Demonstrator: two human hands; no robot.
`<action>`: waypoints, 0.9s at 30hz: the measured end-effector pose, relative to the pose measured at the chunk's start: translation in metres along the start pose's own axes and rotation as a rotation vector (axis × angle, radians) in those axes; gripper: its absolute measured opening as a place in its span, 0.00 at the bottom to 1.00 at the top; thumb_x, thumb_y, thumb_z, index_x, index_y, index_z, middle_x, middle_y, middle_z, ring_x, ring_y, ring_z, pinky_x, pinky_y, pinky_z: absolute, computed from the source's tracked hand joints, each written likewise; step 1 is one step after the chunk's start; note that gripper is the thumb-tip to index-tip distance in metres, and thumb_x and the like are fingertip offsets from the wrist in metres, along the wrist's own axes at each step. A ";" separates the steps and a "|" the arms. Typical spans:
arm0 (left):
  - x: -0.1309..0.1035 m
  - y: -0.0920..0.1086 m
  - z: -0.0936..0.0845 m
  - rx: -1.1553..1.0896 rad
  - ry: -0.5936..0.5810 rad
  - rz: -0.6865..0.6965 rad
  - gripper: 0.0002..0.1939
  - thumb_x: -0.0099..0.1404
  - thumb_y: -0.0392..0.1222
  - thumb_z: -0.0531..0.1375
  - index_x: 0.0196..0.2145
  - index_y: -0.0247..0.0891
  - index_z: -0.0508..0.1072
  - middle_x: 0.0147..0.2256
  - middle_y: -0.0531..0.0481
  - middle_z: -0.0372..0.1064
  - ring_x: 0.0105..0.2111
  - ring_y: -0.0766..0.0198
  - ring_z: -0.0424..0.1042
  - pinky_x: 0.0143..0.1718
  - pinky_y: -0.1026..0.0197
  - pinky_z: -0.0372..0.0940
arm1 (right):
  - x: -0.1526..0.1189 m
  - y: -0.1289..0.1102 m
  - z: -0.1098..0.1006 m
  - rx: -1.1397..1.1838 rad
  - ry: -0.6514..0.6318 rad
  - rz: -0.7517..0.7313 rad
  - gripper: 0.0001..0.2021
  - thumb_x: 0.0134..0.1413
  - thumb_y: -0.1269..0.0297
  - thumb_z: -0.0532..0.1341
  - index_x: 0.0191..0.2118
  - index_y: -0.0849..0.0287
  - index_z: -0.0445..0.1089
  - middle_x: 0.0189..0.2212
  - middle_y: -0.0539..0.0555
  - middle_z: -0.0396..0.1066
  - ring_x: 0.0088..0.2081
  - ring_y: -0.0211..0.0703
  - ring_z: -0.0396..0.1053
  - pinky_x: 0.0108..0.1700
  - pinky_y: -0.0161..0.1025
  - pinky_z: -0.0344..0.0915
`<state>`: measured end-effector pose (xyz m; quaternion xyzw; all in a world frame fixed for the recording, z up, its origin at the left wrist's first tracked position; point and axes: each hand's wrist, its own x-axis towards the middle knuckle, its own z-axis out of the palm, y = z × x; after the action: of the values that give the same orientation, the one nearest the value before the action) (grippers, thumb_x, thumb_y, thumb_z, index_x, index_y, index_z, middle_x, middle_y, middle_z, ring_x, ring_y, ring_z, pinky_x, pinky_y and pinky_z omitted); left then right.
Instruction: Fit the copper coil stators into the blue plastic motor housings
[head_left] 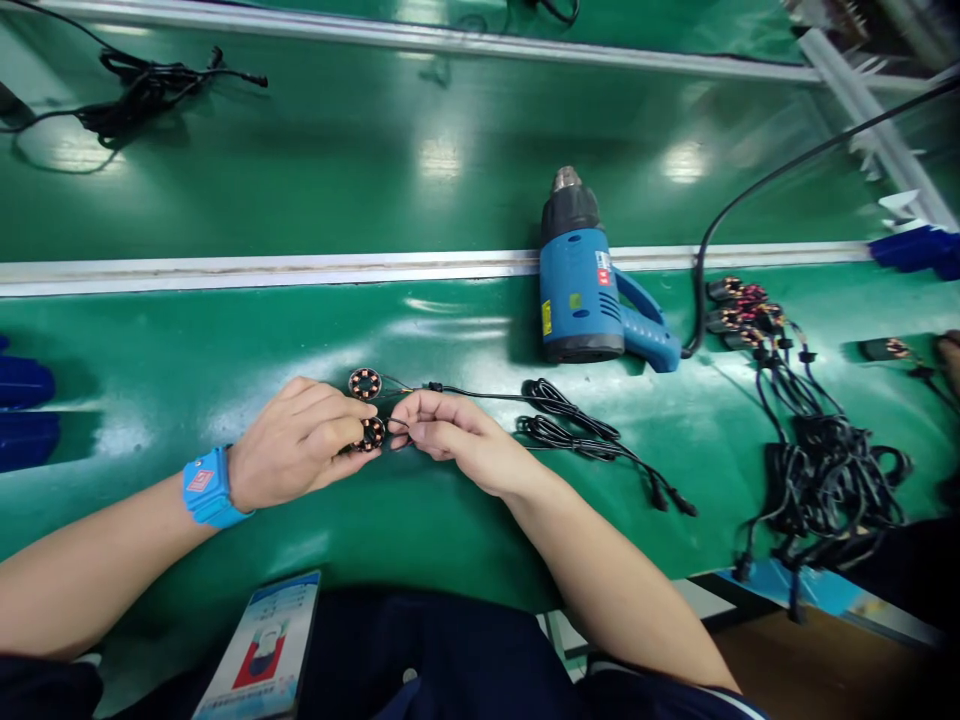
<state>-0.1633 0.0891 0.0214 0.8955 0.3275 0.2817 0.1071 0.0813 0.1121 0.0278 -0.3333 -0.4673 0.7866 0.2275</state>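
My left hand (304,440), with a blue band at the wrist, grips a small round copper-wound coil (371,434) between thumb and fingers. Just right of it, my right hand (450,430) pinches the thin wire (399,424) that comes from this coil. A second round coil (365,383) lies on the green table just above my left fingertips, its wires running right to a black cable (487,394). Two bundled black cables (574,435) lie right of my right hand, one above the other.
A blue heat gun (581,290) stands beyond my right hand, its cord (720,220) running to the upper right. Coils with tangled black cables (832,470) are piled at right. Another person's hand (951,355) shows at the right edge. Blue bins (26,410) sit at left.
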 end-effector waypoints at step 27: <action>0.006 -0.009 -0.008 0.159 0.002 -0.106 0.11 0.67 0.51 0.66 0.40 0.43 0.75 0.49 0.48 0.75 0.44 0.52 0.73 0.40 0.51 0.61 | -0.030 -0.024 -0.029 -1.294 0.358 -0.424 0.05 0.64 0.65 0.66 0.42 0.56 0.69 0.35 0.53 0.71 0.37 0.48 0.67 0.42 0.45 0.63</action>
<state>-0.1690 0.0995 0.0274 0.8824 0.3956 0.2496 0.0502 0.1245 0.1197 0.0483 -0.4277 -0.8517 0.2225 0.2052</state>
